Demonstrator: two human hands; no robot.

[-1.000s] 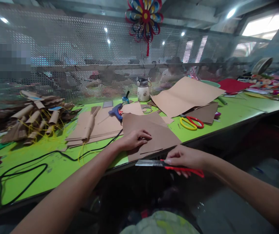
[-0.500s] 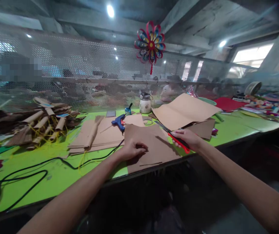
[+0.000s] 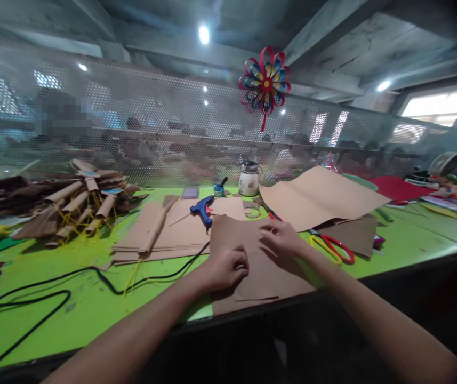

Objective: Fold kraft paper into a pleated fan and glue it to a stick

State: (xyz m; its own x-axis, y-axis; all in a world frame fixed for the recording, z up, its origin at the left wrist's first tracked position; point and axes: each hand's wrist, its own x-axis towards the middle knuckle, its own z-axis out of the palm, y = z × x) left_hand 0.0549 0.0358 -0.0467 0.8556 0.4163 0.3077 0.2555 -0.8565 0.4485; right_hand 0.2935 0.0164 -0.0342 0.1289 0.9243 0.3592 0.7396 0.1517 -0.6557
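Note:
Brown kraft paper (image 3: 260, 272) lies at the table's front edge under both my hands. My left hand (image 3: 228, 266) rests on its left part with the fingers curled in, and I see nothing in them. Over the upper part of the sheet is my right hand (image 3: 282, 238), fingers stretched out and apart. Just behind those fingers lies a long black-and-red tool (image 3: 275, 215), partly hidden. Scissors (image 3: 334, 249) with one yellow and one red handle loop lie to the right. A narrow brown strip (image 3: 256, 299) shows along the near edge of the sheet.
A blue glue gun (image 3: 202, 210) lies on stacked brown sheets (image 3: 184, 218), its black cord (image 3: 104, 277) looping left. Rolled paper pieces with yellow strings (image 3: 76, 205) are piled at left. Behind stand a small blue jar (image 3: 218, 190) and a white jug (image 3: 249, 181). A large sheet (image 3: 324, 194) lies right.
My right hand has let go of the black-and-red tool and moved left onto the paper, uncovering the scissors. My left hand's fingers have curled in more. The view has shifted slightly.

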